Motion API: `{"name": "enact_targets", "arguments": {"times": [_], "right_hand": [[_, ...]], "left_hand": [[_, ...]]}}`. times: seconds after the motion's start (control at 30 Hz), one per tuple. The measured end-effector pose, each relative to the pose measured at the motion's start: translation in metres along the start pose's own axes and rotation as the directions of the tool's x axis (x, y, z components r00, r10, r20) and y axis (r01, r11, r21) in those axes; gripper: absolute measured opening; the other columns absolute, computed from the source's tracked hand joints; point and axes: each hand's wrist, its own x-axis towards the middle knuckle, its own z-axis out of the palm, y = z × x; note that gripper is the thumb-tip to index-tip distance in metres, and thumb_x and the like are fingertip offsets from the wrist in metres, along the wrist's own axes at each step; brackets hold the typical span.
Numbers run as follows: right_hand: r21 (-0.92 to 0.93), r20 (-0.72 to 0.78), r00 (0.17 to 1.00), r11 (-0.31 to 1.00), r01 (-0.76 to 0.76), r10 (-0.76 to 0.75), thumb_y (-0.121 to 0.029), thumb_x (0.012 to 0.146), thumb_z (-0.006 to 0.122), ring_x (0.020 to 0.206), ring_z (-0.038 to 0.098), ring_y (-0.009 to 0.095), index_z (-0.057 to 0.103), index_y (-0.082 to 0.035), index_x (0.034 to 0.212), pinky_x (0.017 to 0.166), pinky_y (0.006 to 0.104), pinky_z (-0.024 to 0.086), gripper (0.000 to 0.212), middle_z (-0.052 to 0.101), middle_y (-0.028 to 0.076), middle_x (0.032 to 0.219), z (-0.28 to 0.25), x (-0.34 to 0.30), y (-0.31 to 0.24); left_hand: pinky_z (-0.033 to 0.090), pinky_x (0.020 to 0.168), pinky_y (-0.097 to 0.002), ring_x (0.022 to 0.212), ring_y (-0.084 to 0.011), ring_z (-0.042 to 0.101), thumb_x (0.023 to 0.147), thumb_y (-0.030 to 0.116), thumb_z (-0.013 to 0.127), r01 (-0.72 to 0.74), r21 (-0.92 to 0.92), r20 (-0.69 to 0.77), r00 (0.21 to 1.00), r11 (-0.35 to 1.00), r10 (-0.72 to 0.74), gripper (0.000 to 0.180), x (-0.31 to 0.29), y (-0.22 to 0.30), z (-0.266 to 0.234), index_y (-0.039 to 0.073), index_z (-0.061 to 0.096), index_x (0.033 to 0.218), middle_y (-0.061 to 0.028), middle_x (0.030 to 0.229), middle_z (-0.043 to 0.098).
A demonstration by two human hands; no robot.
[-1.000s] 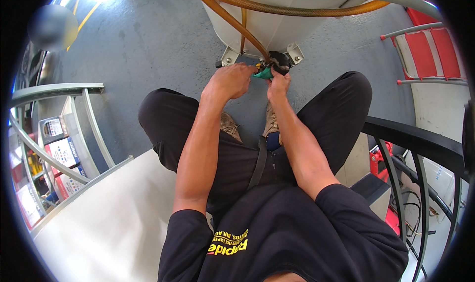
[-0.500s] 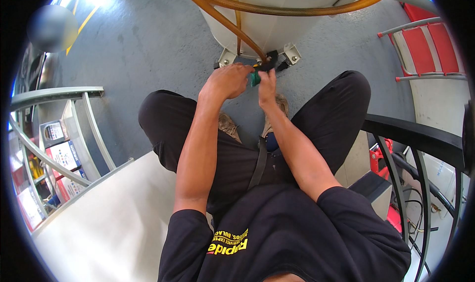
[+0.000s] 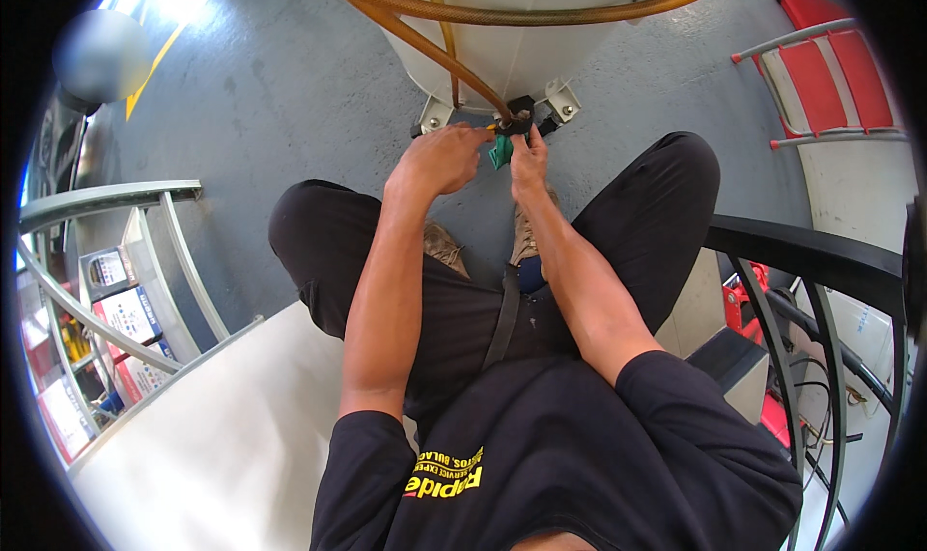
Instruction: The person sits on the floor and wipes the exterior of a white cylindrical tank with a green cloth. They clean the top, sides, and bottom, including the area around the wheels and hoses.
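The largest thing, a white tank (image 3: 526,63), is met near its base by the lower end of an amber hose (image 3: 471,76). There, the left hand (image 3: 439,160) is held with fingers curled beside a small orange-yellow piece (image 3: 492,128); whether it is gripped cannot be told. By the right hand (image 3: 528,162), an apparent black-and-green cloth (image 3: 500,152) is held between closed fingers, bunched at the hose end. The work seems under way: cloth and hose are brought together; release of the cloth is left.
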Motion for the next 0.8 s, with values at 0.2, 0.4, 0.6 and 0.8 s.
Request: {"name": "enact_targets", "arguments": {"times": [0.2,0.4,0.6,0.8], "right_hand": [[-0.075,0.009,0.999,0.996,0.048,-0.047,-0.01,0.106,0.064,0.097,0.058,0.008,0.067,-0.007,0.129,0.086,0.0258,0.046,0.023,0.068,-0.004,0.109,-0.003,0.01,-0.002],[0.147,-0.193,0.977,0.987,-0.067,0.095,-0.01,0.105,0.066,0.098,0.059,0.009,0.066,-0.007,0.133,0.088,0.0278,0.047,0.027,0.069,-0.003,0.11,-0.006,0.018,-0.003],[0.009,-0.045,0.999,1.0,-0.008,0.009,-0.01,0.105,0.066,0.099,0.061,0.011,0.066,-0.006,0.132,0.088,0.0299,0.048,0.026,0.071,0.0,0.113,0.007,-0.002,-0.005],[-0.057,-0.179,0.983,0.997,-0.044,0.033,-0.01,0.105,0.062,0.102,0.061,0.015,0.064,-0.003,0.135,0.091,0.032,0.048,0.031,0.07,0.004,0.118,-0.001,0.019,-0.005]], "left_hand": [[0.048,0.112,-0.0495,0.132,-0.0355,0.06,0.103,0.015,0.056,0.007,-0.008,-0.007,1.0,1.0,-0.007,0.044,0.0,-0.003,0.002,0.021,0.06,0.146,-0.0146,0.14,0.066],[0.048,0.112,-0.0491,0.133,-0.0356,0.06,0.103,0.016,0.056,-0.008,-0.002,-0.04,0.999,1.0,0.008,0.044,-0.008,-0.002,-0.001,0.019,0.06,0.147,-0.0157,0.14,0.066],[0.047,0.111,-0.0492,0.133,-0.0361,0.06,0.104,0.018,0.055,0.025,0.005,-0.034,0.999,1.0,-0.025,0.043,-0.014,-0.005,-0.003,0.018,0.06,0.146,-0.0162,0.14,0.067],[0.047,0.111,-0.0493,0.133,-0.036,0.06,0.104,0.018,0.054,-0.011,0.022,-0.026,1.0,1.0,0.012,0.043,-0.005,-0.004,0.0,0.018,0.06,0.146,-0.0154,0.14,0.067]]}}
